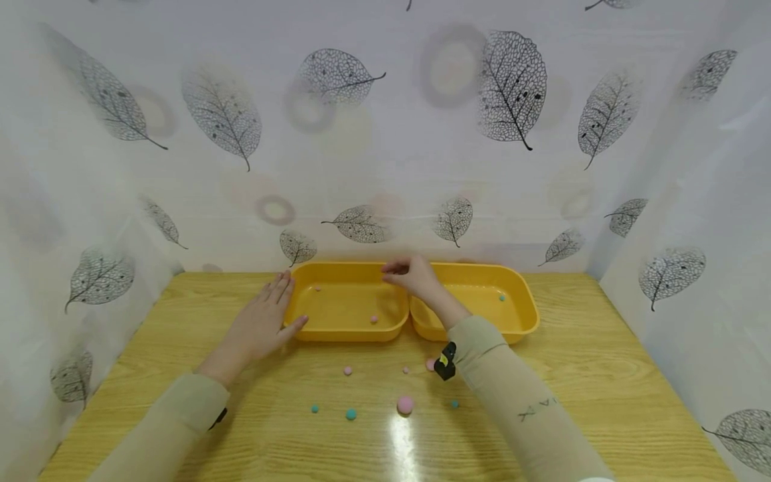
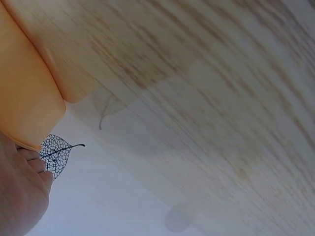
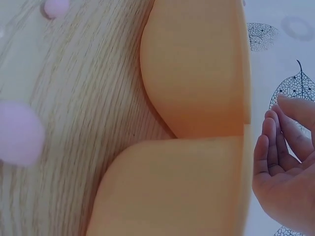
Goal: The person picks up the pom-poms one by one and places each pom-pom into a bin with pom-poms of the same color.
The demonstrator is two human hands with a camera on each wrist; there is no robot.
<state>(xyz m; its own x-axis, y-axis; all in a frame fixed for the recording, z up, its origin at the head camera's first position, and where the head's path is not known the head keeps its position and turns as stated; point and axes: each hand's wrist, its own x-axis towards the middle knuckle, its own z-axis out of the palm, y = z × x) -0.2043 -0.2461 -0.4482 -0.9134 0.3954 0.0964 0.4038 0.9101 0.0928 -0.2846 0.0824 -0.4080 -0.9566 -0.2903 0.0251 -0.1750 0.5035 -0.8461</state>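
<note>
Two trays (image 1: 346, 336); six pink balls (image 1: 405, 405); four teal balls (image 1: 351, 415).

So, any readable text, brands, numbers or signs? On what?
Nothing reads with certainty.
Right sleeve: dark letter-like marks, possibly an "X"; too small to read.
Black wrist unit: yellow mark, too small to read.
Yellow trays: no text visible.

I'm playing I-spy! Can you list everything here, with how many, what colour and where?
Wood-grain table: one, yellow-brown, foreground
Leaf-print curtain: three sides, white, around table
Trays: two, yellow, side by side
Balls: six, pink, four on table, two in left tray
Other balls: four, turquoise, three on table, one in right tray
Sleeves: two, beige, forearms
Wrist devices: two, black, cuffs
Left grip: one, bare, against left tray
Right grip: one, bare, above left tray
</note>
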